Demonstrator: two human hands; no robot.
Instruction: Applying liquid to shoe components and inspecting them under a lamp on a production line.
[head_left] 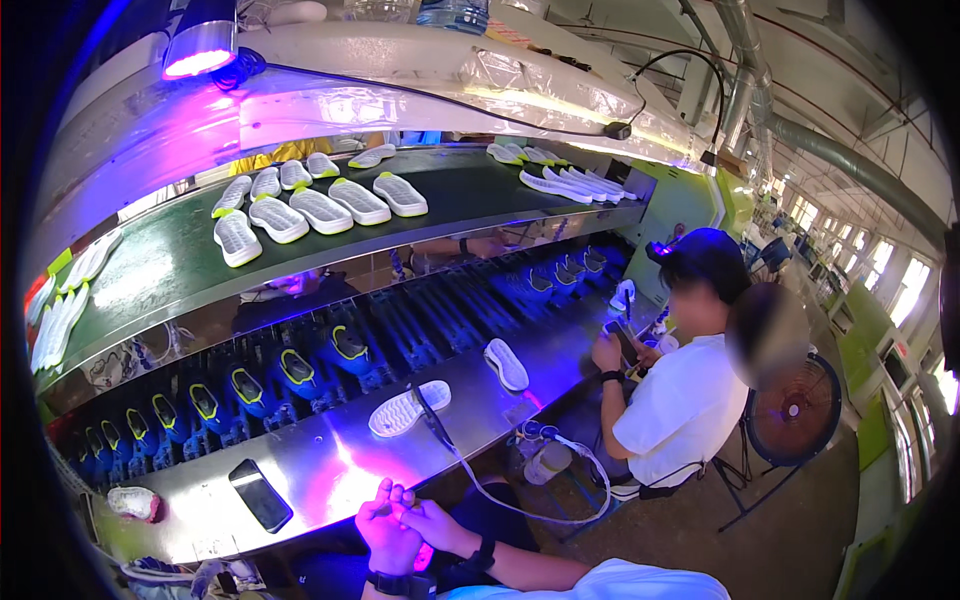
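At the front edge of the metal bench [330, 440], my left hand [386, 532] and my right hand [442, 526] are pressed together with curled fingers. Whether anything lies between them is hidden. Just beyond them rests a white shoe sole [392, 412], with a dark brush-like handle [432, 412] lying across it. A pale hose [500, 505] runs from that handle down and to the right. Another white sole [506, 364] lies farther right. Left of my hands is a black phone [260, 495].
Behind the bench, dark shoes with yellow-green collars [245, 385] stand in a row on a conveyor. Several white soles [320, 208] fill part of the green upper belt [150, 285]. A co-worker [680, 380] sits at right, near a round fan [795, 410]. A lamp [200, 45] shines above.
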